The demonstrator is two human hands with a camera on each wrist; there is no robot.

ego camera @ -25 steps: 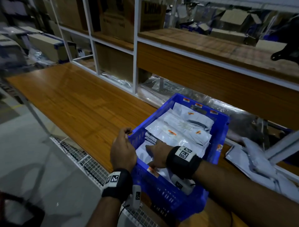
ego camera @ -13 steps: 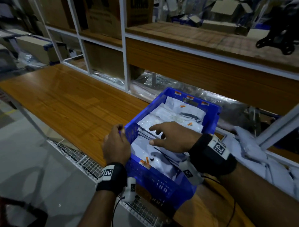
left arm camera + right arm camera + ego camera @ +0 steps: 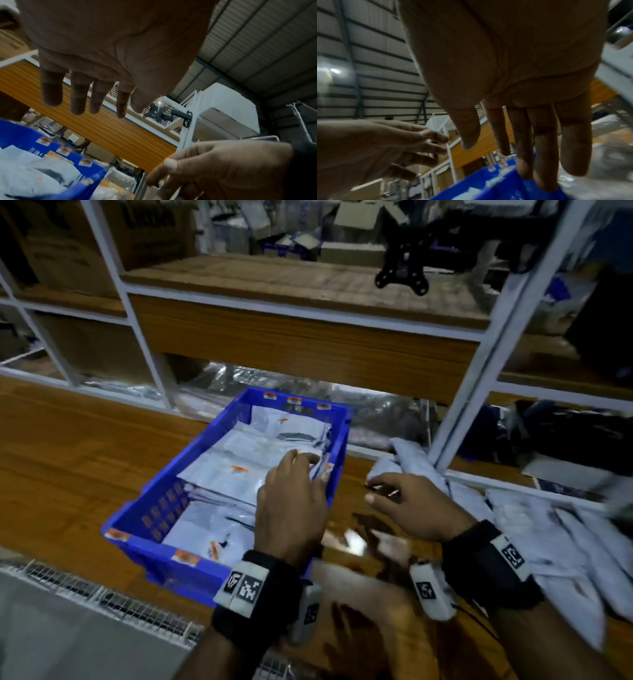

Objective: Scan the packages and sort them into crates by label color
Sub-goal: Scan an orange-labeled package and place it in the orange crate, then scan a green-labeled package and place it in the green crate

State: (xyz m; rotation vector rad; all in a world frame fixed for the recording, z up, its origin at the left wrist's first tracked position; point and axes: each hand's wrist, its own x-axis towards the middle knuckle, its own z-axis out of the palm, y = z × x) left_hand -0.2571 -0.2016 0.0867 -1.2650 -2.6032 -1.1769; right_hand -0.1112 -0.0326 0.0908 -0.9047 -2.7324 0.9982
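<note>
Blue crate (image 3: 236,563) of orange-labelled packages (image 3: 236,484) sat on desk (image 3: 75,460); left hand (image 3: 291,508) hovered above, fingers straight, empty; right hand (image 3: 414,508) reached empty toward unsorted pile (image 3: 548,542), probably for next scan.

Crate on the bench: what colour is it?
Blue crate; clearest in the head view.
</note>
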